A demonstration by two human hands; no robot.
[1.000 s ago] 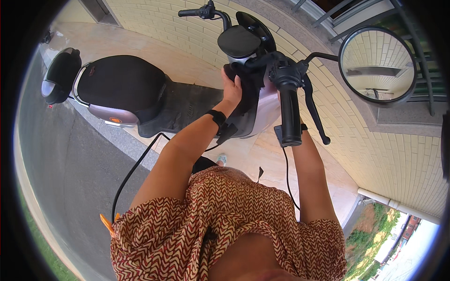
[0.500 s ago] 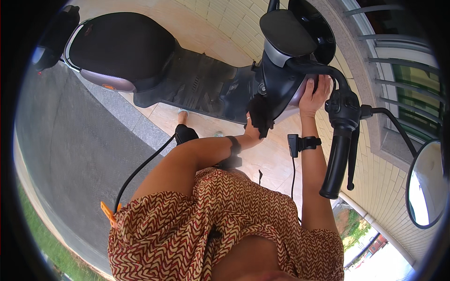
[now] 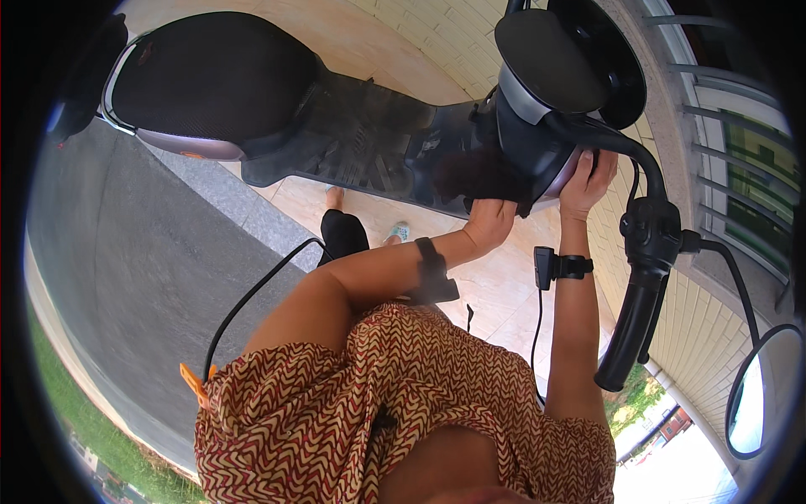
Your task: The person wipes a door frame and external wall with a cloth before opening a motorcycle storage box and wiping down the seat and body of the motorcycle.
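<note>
A dark cloth (image 3: 480, 175) is bunched in my left hand (image 3: 491, 223) and lies against the black inner leg panel of an electric scooter (image 3: 357, 139). Most of those fingers are hidden by the cloth. Farther right, my right hand (image 3: 586, 181) rests on the lilac front cover (image 3: 561, 175), its fingers stretched out and laid over the edge. Beside the right forearm hangs the black handlebar grip (image 3: 631, 328) with its brake lever. Both wrists wear black straps with a small device.
The black seat (image 3: 210, 84) fills the upper left. A round mirror (image 3: 762, 391) sticks out at the right, near the barred window (image 3: 739, 134) and a pale brick wall (image 3: 693, 294). Pale floor tiles (image 3: 495, 290) border the grey pavement (image 3: 168, 252). A cable (image 3: 252, 302) runs along my left arm.
My left hand has moved right and slightly up with the cloth, which has spread over the inner panel. The scooter's front and handlebar appear farther right in the picture; my right hand stays on the cover.
</note>
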